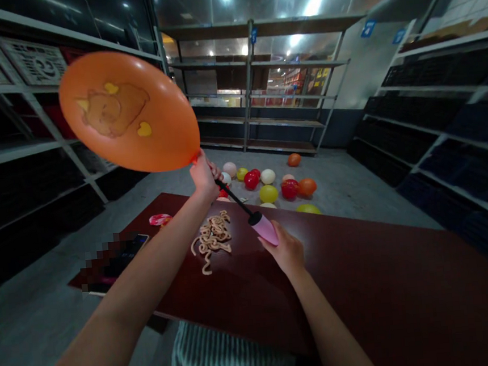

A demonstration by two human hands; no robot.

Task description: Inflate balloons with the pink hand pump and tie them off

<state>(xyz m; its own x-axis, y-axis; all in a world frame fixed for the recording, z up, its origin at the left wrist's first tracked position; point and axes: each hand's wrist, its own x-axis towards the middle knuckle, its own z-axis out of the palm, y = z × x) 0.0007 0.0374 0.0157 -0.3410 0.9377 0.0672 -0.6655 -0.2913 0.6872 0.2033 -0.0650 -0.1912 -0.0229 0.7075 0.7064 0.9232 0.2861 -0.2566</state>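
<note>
A large inflated orange balloon [129, 110] with a printed cartoon animal floats above the table's left side. My left hand [204, 175] is closed around its neck, pinching it onto the black nozzle of a hand pump. My right hand [287, 252] grips the pink pump body [265, 228] just above the dark red table [363, 275]. A heap of limp pale uninflated balloons [212, 237] lies on the table just under the pump.
A phone [118, 259] and a small pink-and-white item [159, 219] lie at the table's left end. Several inflated balloons [269, 183] in red, yellow, white and orange rest on the concrete floor beyond. Metal shelving lines the left, back and right walls.
</note>
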